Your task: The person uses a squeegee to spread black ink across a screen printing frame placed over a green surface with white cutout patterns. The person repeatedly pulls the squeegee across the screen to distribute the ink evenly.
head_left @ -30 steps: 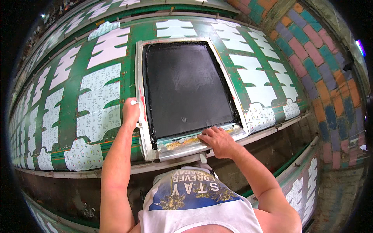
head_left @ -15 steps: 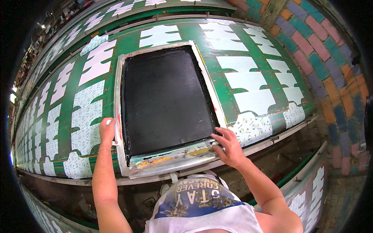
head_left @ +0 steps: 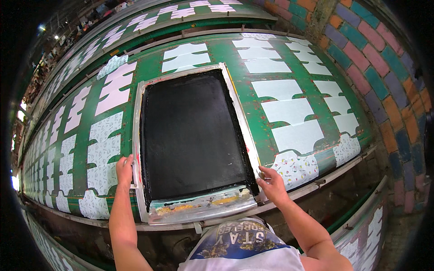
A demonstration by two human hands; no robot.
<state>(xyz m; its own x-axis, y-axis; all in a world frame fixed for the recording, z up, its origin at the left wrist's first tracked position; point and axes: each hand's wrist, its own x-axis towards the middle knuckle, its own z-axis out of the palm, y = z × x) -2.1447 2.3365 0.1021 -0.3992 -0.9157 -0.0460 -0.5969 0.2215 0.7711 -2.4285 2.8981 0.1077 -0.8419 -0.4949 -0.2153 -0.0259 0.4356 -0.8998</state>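
A printing screen (head_left: pixel 192 133) with a black surface in a pale metal frame lies on the green table (head_left: pixel 246 117); its near bar (head_left: pixel 181 217) is smeared with yellow and white. My left hand (head_left: pixel 124 169) is closed on the left rail of the frame near its lower end. My right hand (head_left: pixel 271 183) grips the right rail near the lower corner, fingers curled at the edge. Cut fabric pieces lie in rows on both sides, white ones (head_left: pixel 287 110), pink ones (head_left: pixel 115 88) and small-patterned ones (head_left: pixel 294 169).
A second long table (head_left: pixel 246 18) with similar pieces runs beyond this one, and another (head_left: pixel 361 235) is at lower right behind a dark gap. A metal rail (head_left: pixel 312 185) edges the near table. On the right is a floor (head_left: pixel 366 58) of multicoloured painted bricks.
My right hand has left the near bar for the right rail. My left hand stays on the left rail. The whole view has shifted, with screen and table now lower in the picture.
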